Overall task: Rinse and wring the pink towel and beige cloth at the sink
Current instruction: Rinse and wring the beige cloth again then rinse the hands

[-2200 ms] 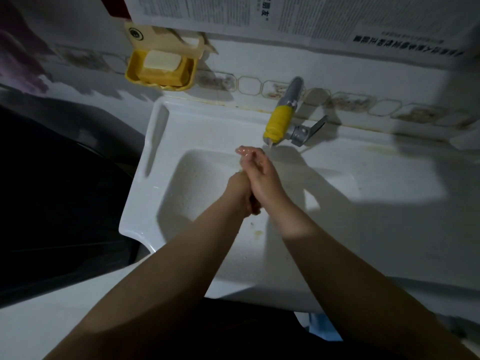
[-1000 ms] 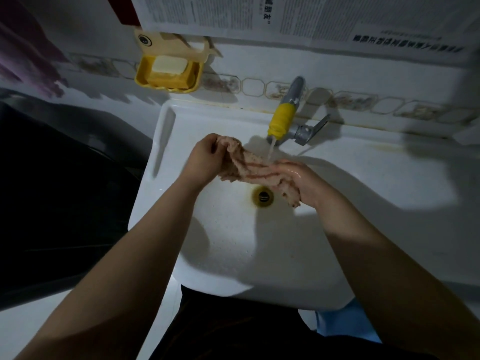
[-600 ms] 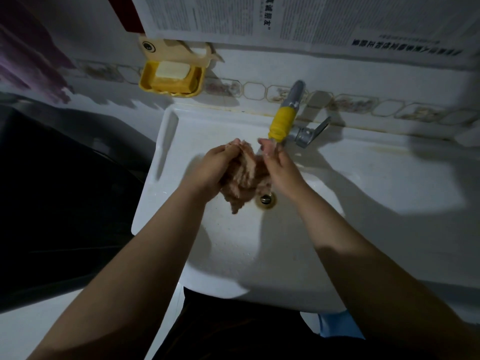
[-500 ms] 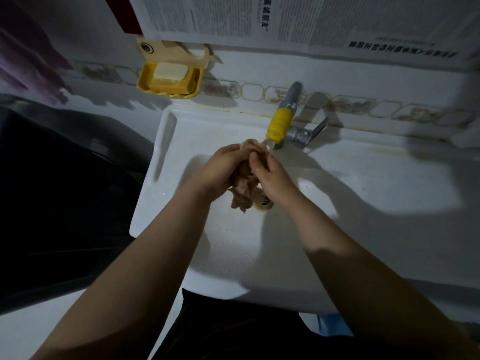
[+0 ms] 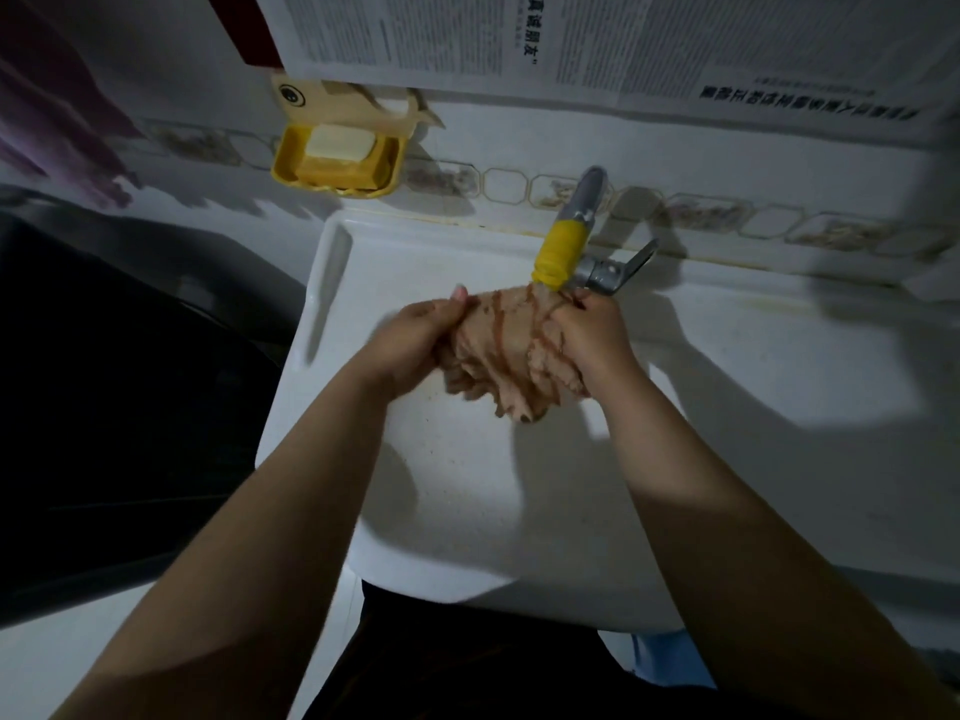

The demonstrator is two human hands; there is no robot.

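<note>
Now both hands' fingers grip the bunched beige cloth (image 5: 511, 350), its length hanging down into the sink (image 5: 727, 407).

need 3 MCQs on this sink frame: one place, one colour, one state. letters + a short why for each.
1. Where is the soap dish?
A. on the wall, up and left of the tap
B. in the basin
C. on the floor

2. What colour is the sleeve on the tap spout?
A. blue
B. yellow
C. red

3. How is the cloth held?
A. lying loose in the sink
B. pinched by one hand only
C. gripped by both hands, bunched between them

Answers:
1 A: the dish hangs on the wall above the sink's back left corner.
2 B: a yellow sleeve covers the spout's end.
3 C: the left hand and right hand each grip a side just below the spout.
</note>
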